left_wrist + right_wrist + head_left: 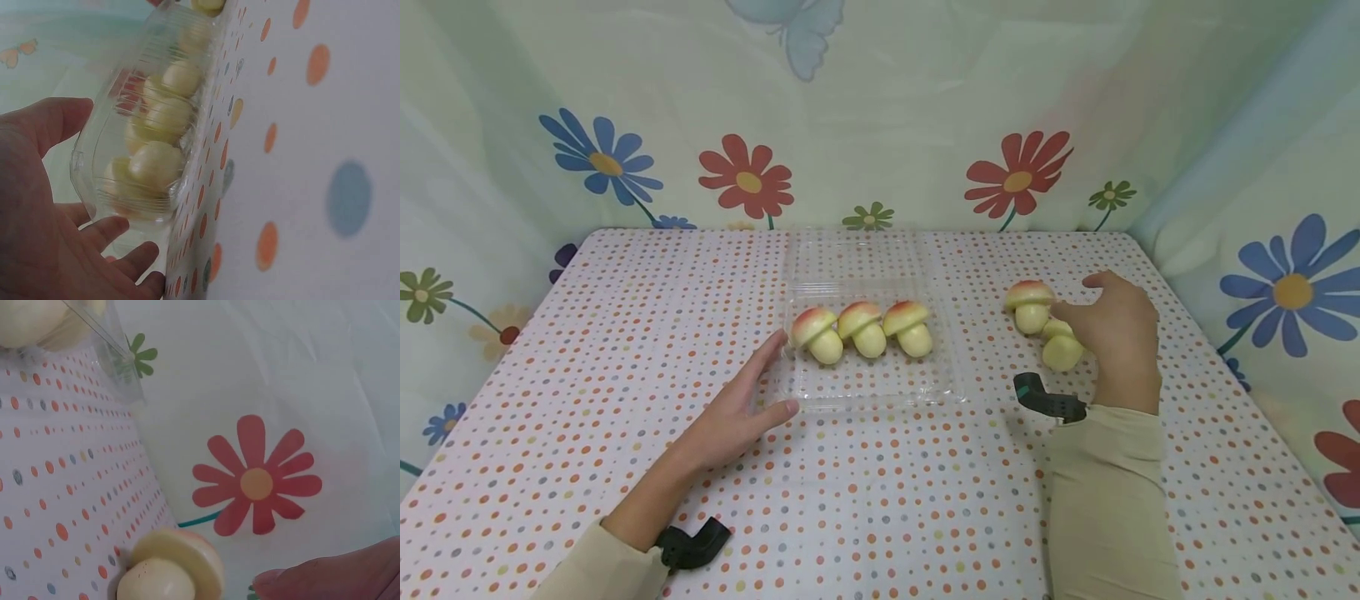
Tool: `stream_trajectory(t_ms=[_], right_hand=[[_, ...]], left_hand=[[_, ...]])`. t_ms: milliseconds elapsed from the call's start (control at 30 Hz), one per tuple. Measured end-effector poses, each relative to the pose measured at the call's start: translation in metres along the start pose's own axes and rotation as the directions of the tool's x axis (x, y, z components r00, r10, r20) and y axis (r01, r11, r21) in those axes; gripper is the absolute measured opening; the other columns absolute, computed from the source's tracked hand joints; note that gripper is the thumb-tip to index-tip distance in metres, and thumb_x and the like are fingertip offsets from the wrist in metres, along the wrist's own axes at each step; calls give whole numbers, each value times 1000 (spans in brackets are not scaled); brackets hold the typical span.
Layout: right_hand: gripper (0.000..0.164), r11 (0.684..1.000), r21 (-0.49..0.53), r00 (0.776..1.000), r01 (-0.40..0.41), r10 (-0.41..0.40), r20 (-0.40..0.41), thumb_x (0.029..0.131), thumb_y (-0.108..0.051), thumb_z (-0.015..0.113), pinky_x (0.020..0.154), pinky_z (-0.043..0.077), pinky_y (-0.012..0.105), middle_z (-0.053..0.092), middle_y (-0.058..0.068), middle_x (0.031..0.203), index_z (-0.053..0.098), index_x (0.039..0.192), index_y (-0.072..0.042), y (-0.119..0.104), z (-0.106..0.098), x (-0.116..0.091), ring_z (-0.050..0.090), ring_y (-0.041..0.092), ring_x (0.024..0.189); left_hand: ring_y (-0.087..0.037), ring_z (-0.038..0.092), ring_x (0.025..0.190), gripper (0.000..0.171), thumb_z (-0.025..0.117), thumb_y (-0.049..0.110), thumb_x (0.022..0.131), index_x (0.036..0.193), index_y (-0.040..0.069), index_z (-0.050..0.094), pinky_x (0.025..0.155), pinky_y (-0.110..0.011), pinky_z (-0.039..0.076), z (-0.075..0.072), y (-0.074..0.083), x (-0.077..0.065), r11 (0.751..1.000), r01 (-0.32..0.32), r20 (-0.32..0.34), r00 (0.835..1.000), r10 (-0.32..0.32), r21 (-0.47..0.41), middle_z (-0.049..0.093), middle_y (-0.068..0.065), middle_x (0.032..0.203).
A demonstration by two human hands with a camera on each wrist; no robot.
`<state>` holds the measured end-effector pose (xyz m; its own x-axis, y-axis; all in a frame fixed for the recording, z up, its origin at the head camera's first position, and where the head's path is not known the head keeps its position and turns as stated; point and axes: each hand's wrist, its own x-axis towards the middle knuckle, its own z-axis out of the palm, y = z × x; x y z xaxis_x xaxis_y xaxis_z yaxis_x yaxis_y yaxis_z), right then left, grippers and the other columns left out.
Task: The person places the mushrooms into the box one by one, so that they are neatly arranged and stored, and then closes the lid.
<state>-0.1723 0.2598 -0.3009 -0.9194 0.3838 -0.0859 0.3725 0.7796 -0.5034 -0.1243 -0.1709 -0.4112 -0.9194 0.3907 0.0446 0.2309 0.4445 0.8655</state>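
Observation:
A clear plastic clamshell box [865, 398] lies with its lid folded back on the dotted table. Three toy mushrooms with red and yellow caps sit side by side in it: a left one [823, 343], a middle one [868, 337] and a right one [916, 337]. My left hand [730, 429] rests at the box's near left corner, thumb and fingers spread along its edge. To the right, two more mushrooms lie on the table, one farther [1030, 308], one nearer [1062, 353]. Just beside them hovers my right hand [1116, 321], thumb and fingers apart, holding nothing.
A dotted cloth [880, 508] covers the table. A flower-printed curtain [880, 125] hangs behind it and along both sides. Black camera mounts sit on the left wrist [692, 546] and right wrist [1048, 400].

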Motion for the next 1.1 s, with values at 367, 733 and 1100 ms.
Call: stream_trajectory(t_ms=[367,733,1100], right_hand=[[81,991,3,969,-134,130,210,96,-38,64,76,55,50,39,38,152,32,154,9,17,-5,0,60,49,107],[63,987,125,978,-105,79,195,95,-21,66,72,62,41,47,34,143,41,146,7,25,8,6,65,42,98],[60,984,124,977,-130,106,184,94,-16,63,71,60,39,46,35,143,43,148,2,27,10,10,67,37,92]], left_hand=[[-35,12,161,88,64,26,101,168,21,7,126,-66,11,0,1,0,1000,8,3,1000,-8,-5,13,-6,175],[-35,14,161,88,65,26,101,168,22,8,125,-67,12,0,0,0,1000,9,-4,1000,-9,2,14,-5,175],[-34,13,161,89,65,26,101,168,23,8,125,-67,11,-1,1,0,1000,15,-1,1000,-15,-7,14,-5,175]])
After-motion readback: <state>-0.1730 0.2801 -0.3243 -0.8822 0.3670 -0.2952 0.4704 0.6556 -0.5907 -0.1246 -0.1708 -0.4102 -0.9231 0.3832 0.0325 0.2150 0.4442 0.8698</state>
